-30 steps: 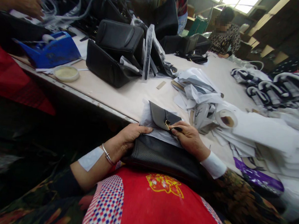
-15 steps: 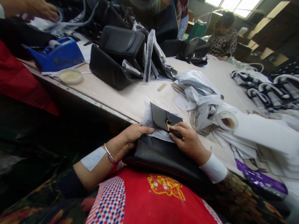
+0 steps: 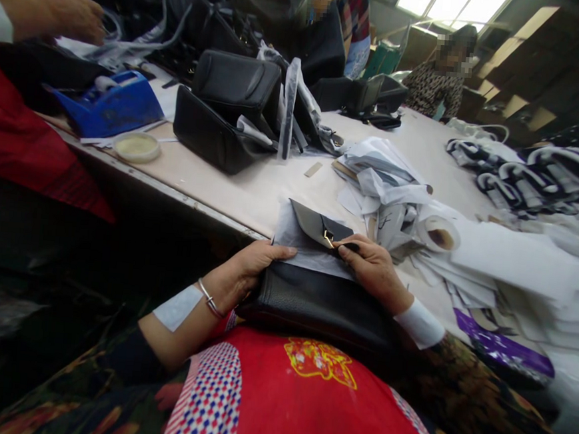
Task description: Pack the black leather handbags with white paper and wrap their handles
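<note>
A black leather handbag (image 3: 322, 306) lies across my lap against the table edge. White tissue paper (image 3: 311, 259) is spread over its upper side, beneath a dark flap (image 3: 309, 220) with a gold clasp (image 3: 328, 239). My left hand (image 3: 250, 264) is closed round the bag's left edge, thumb pressing on the tissue; its other fingers are hidden underneath. At the flap's right end, my right hand (image 3: 373, 267) pinches a small black strap (image 3: 348, 246) close beside the clasp.
Black bags (image 3: 234, 85) stand beyond, left of a heap of white paper (image 3: 378, 164) and a tape roll (image 3: 438, 234). A blue tape dispenser (image 3: 112, 103) and round dish (image 3: 136, 147) sit near the left edge. A co-worker's hand (image 3: 60, 12) reaches in; other people work behind.
My right hand has shifted slightly right with the strap, and the flap tilts up more, showing more of the clasp. The co-worker's hand at left drew back; a person behind raised their head.
</note>
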{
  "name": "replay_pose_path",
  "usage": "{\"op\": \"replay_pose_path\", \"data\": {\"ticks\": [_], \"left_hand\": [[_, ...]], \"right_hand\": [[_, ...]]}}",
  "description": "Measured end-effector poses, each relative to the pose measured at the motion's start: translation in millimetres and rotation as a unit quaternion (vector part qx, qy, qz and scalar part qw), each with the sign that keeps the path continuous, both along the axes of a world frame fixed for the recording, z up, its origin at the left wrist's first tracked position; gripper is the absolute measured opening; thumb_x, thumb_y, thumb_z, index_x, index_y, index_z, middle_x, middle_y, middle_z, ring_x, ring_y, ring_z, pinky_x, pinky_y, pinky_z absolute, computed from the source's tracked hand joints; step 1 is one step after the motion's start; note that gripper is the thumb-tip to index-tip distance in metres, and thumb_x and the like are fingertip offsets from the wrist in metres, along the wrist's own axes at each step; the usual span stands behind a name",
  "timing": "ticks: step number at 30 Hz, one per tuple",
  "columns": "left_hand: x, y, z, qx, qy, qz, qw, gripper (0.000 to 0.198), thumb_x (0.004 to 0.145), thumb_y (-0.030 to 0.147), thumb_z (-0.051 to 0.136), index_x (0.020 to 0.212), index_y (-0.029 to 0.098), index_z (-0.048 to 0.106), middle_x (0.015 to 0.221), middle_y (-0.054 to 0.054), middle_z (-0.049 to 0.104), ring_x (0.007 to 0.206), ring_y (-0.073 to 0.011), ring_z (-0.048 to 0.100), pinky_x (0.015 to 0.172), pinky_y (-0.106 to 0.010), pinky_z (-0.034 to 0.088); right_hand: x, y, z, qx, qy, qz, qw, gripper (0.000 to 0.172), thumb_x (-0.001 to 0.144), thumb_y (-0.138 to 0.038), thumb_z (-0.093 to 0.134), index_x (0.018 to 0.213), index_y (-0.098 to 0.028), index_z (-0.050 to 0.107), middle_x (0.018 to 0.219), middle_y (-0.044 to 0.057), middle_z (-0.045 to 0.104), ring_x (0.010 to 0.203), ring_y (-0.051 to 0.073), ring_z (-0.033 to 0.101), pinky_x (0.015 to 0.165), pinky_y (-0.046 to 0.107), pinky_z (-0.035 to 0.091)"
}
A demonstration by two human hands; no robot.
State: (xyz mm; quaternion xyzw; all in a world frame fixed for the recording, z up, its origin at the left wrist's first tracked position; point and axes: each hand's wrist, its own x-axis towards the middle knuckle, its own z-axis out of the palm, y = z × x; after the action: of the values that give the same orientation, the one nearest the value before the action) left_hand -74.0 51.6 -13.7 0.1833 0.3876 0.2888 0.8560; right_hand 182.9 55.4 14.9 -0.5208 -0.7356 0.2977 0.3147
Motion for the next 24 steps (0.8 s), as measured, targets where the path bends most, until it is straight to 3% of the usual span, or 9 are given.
{"op": "replay_pose_path", "data": {"ticks": [3,6,8,10,13,16,19,21,24], "left_hand": [[0,0,-1.6,-0.001,-0.016,0.0,1.0,0.042,0.072,0.02,0.079,0.112,0.01,0.073,0.088,-0.014,0.08,0.068,-0.0257,0.074,0.075,-0.037,0.059],[1,1,-1.7,0.017,-0.046,0.008,0.999,0.045,0.075,0.032,0.079,0.114,0.01,0.072,0.097,-0.016,0.079,0.077,-0.0286,0.075,0.08,-0.039,0.059],[2,3,-1.9,0.045,-0.036,0.025,0.998,0.051,0.079,0.045,0.077,0.116,0.011,0.072,0.103,-0.016,0.079,0.083,-0.0288,0.075,0.081,-0.038,0.058],[3,7,-3.0,0.08,0.031,0.045,0.995,0.058,0.078,0.055,0.077,0.116,0.012,0.072,0.106,-0.015,0.078,0.085,-0.0273,0.075,0.08,-0.035,0.058],[4,13,-6.2,0.12,0.179,0.06,0.975,0.06,0.072,0.056,0.083,0.109,0.009,0.075,0.106,-0.015,0.078,0.089,-0.0261,0.074,0.079,-0.03,0.057],[5,13,-10.4,0.117,0.2,0.055,0.971,0.053,0.073,0.048,0.085,0.107,0.008,0.076,0.106,-0.016,0.078,0.091,-0.0263,0.075,0.081,-0.03,0.058],[5,7,-15.2,0.109,0.17,0.059,0.978,0.047,0.076,0.04,0.084,0.11,0.008,0.075,0.104,-0.015,0.079,0.087,-0.0258,0.076,0.082,-0.032,0.06],[4,1,-17.2,0.124,0.199,0.072,0.969,0.042,0.078,0.039,0.083,0.105,0.008,0.075,0.099,-0.014,0.079,0.085,-0.0254,0.076,0.081,-0.032,0.061],[-2,-5,-13.3,0.158,0.228,0.069,0.958,0.038,0.079,0.042,0.081,0.099,0.009,0.077,0.093,-0.013,0.08,0.085,-0.0267,0.076,0.08,-0.033,0.061]], "right_hand": [[0,-4,1.4,0.048,-0.037,0.024,0.998,0.025,0.097,-0.035,0.057,0.107,-0.023,0.076,0.107,0.01,0.07,0.1,0.024,0.065,0.09,0.042,0.052],[-6,-16,6.3,0.095,-0.137,0.116,0.979,0.036,0.097,-0.034,0.057,0.129,-0.022,0.068,0.138,0.015,0.061,0.128,0.031,0.055,0.109,0.052,0.045],[-12,-28,8.6,0.094,-0.204,0.178,0.958,0.045,0.097,-0.039,0.059,0.138,-0.021,0.062,0.148,0.016,0.054,0.138,0.035,0.046,0.114,0.057,0.04],[-20,-38,8.5,0.086,-0.248,0.2,0.944,0.049,0.096,-0.043,0.059,0.139,-0.02,0.061,0.151,0.015,0.051,0.142,0.039,0.04,0.115,0.061,0.039],[-28,-47,6.5,0.077,-0.27,0.187,0.942,0.05,0.096,-0.045,0.059,0.139,-0.019,0.061,0.154,0.014,0.048,0.145,0.042,0.034,0.113,0.066,0.038],[-27,-51,5.3,0.076,-0.235,0.187,0.951,0.047,0.095,-0.043,0.061,0.136,-0.02,0.063,0.151,0.014,0.053,0.145,0.042,0.035,0.11,0.066,0.041],[-16,-53,2.5,0.113,-0.129,0.117,0.978,0.038,0.097,-0.038,0.059,0.128,-0.019,0.069,0.142,0.014,0.061,0.137,0.034,0.05,0.111,0.056,0.044],[-1,-57,-2.1,0.136,-0.046,0.0,0.99,0.033,0.098,-0.037,0.056,0.121,-0.019,0.072,0.135,0.014,0.065,0.128,0.029,0.058,0.111,0.05,0.046],[28,-68,-12.6,0.114,0.042,-0.167,0.978,0.034,0.097,-0.044,0.055,0.106,-0.019,0.077,0.12,0.014,0.072,0.115,0.029,0.065,0.104,0.047,0.05]]}}
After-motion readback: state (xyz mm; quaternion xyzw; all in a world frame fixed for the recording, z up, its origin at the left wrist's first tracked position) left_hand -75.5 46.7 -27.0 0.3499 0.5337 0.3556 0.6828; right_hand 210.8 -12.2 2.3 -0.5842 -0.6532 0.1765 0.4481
